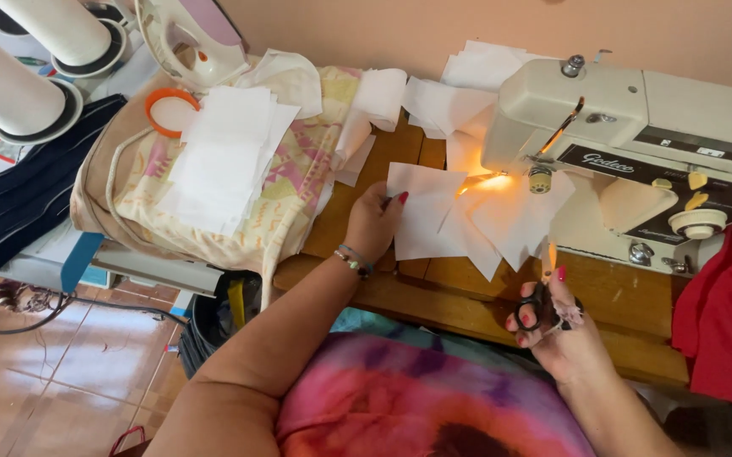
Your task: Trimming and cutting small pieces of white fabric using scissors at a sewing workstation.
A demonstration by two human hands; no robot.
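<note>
My left hand [372, 222] pinches the left edge of a white fabric square [423, 211] lying on the wooden sewing table [442, 296]. More white squares [509, 218] trail from it under the needle of the cream sewing machine [628, 127], lit by its lamp. My right hand [552, 326] is near the table's front edge, its fingers closed through the handles of small dark scissors [537, 303].
A stack of white squares [222, 156] lies on a patterned cloth at the left, beside an orange ring [169, 108] and an iron [192, 42]. Red cloth [725, 313] hangs at the right. Large white thread cones [10, 80] stand far left.
</note>
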